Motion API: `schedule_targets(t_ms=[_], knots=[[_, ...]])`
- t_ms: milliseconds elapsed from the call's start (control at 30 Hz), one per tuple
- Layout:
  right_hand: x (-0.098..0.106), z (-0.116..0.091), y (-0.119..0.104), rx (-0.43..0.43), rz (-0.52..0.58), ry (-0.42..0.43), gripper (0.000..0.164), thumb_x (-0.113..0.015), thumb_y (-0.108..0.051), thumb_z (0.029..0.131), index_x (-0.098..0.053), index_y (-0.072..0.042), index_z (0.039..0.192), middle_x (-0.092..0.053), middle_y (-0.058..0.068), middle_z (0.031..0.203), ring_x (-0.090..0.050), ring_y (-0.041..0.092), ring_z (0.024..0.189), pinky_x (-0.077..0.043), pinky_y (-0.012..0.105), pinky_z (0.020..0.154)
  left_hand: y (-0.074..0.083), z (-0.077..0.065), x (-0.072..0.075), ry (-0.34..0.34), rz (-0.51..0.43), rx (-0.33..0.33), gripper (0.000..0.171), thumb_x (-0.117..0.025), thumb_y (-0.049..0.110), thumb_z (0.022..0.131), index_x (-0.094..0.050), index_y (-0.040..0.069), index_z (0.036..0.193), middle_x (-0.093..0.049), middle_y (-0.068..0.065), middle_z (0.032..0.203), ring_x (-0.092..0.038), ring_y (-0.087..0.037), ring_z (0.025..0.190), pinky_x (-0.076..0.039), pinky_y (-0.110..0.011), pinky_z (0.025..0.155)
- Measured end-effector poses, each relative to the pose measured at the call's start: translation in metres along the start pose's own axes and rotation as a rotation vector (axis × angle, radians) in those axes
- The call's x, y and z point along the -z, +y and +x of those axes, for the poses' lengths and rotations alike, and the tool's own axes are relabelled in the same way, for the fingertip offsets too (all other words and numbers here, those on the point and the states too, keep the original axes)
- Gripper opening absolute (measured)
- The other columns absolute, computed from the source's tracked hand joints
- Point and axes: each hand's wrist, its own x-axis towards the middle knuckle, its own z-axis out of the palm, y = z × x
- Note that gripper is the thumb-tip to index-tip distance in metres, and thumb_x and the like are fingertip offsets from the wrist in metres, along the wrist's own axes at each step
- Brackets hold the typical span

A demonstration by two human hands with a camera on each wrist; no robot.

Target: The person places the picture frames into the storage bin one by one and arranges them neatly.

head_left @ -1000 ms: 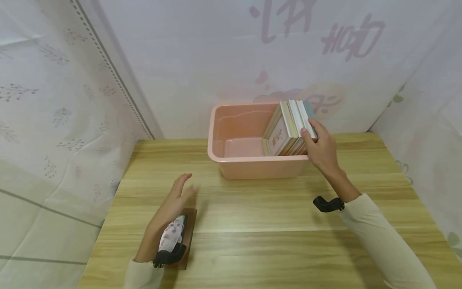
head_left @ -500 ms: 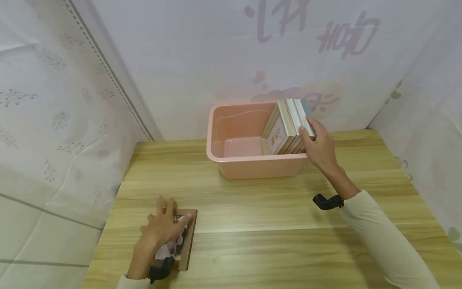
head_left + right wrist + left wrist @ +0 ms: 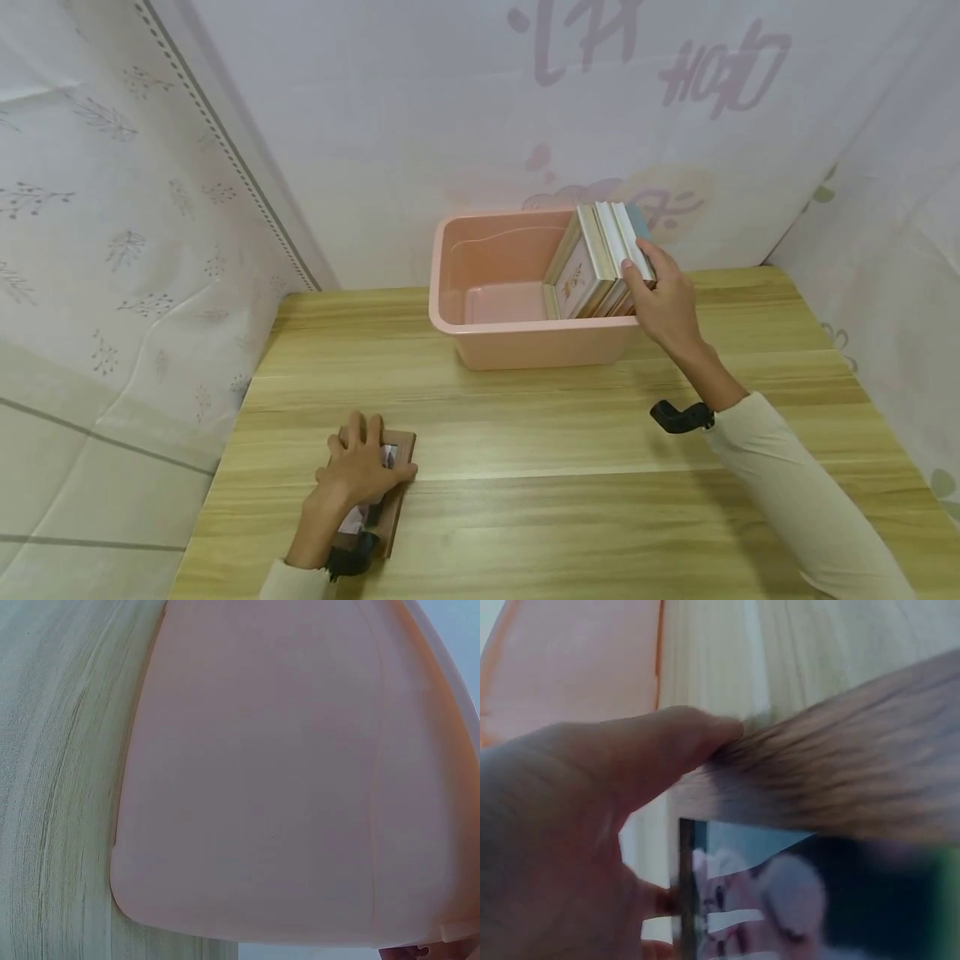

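Observation:
My left hand (image 3: 354, 473) grips a brown wooden picture frame (image 3: 402, 450) lying on the table's left part. In the left wrist view, the thumb (image 3: 676, 735) lies along one edge of the frame, and fingertips show past another edge. The frame's photo is mostly covered by the hand. My right hand (image 3: 667, 304) holds the upper right of a row of picture frames (image 3: 598, 250), which lean together in the right part of a pink plastic bin (image 3: 536, 343). Thumb and forefinger lie on the outer white and blue ones; the other fingers are hidden.
The wood-grain table (image 3: 525, 483) stretches in front of the bin. Behind it hangs a pale printed cloth (image 3: 420, 125), and another patterned cloth (image 3: 150, 292) covers the left side. In the right wrist view, the bin's side wall (image 3: 255, 780) fills most of the picture.
My left hand came down from above the brown frame and took hold of it; the frame has shifted slightly right. My right hand has stayed on the frames in the bin.

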Motion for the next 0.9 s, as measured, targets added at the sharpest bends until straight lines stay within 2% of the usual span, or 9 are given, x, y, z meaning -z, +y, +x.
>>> schedule_targets(t_ms=[200,400,500,633,767,900], knots=[[-0.001,-0.001,0.001,0.007,-0.002,0.005,0.060,-0.044,-0.045,0.100,-0.043,-0.012,0.150,-0.046,0.020,0.148,-0.058,0.037,0.104,-0.047,0.050,0.081,-0.001,0.004,0.000,0.060,-0.040,0.014,0.096,-0.068,0.057,0.080,-0.034,-0.004,0.145,-0.010,-0.034,0.155,-0.021,-0.070,0.127,-0.038,-0.081,0.074],[-0.002,-0.001,0.002,0.005,-0.004,0.004,0.060,-0.044,-0.046,0.100,-0.043,-0.014,0.151,-0.045,0.019,0.149,-0.056,0.039,0.110,-0.046,0.054,0.087,0.003,0.008,0.015,0.153,-0.068,-0.029,0.090,-0.068,0.054,0.081,-0.033,0.000,0.144,-0.009,-0.030,0.157,-0.015,-0.067,0.132,-0.027,-0.087,0.080],[-0.001,0.000,0.002,0.005,-0.005,0.002,0.060,-0.044,-0.047,0.100,-0.043,-0.014,0.151,-0.045,0.020,0.149,-0.056,0.040,0.112,-0.046,0.055,0.088,0.010,0.009,0.029,0.223,-0.069,-0.075,0.086,-0.068,0.052,0.082,-0.033,0.001,0.142,-0.008,-0.029,0.157,-0.014,-0.066,0.133,-0.028,-0.088,0.077],[-0.001,0.000,0.002,0.008,-0.010,0.005,0.060,-0.043,-0.046,0.100,-0.043,-0.013,0.151,-0.044,0.021,0.149,-0.056,0.040,0.111,-0.046,0.055,0.087,0.027,0.009,0.056,0.340,-0.078,-0.144,0.085,-0.071,0.049,0.080,-0.034,0.002,0.140,-0.011,-0.029,0.156,-0.014,-0.062,0.133,-0.033,-0.084,0.075],[0.000,0.000,0.002,0.013,-0.011,0.008,0.060,-0.043,-0.045,0.100,-0.043,-0.012,0.150,-0.045,0.021,0.149,-0.057,0.040,0.108,-0.047,0.055,0.086,0.047,0.008,0.085,0.486,-0.117,-0.220,0.087,-0.076,0.046,0.075,-0.036,0.003,0.139,-0.011,-0.021,0.159,-0.013,-0.055,0.136,-0.032,-0.079,0.084],[-0.001,0.000,0.001,0.017,-0.013,0.009,0.060,-0.043,-0.045,0.101,-0.043,-0.012,0.150,-0.045,0.020,0.149,-0.058,0.041,0.107,-0.047,0.056,0.087,0.066,0.011,0.112,0.644,-0.156,-0.345,0.089,-0.077,0.045,0.073,-0.034,0.005,0.140,-0.012,-0.015,0.159,-0.011,-0.048,0.138,-0.024,-0.073,0.098]])
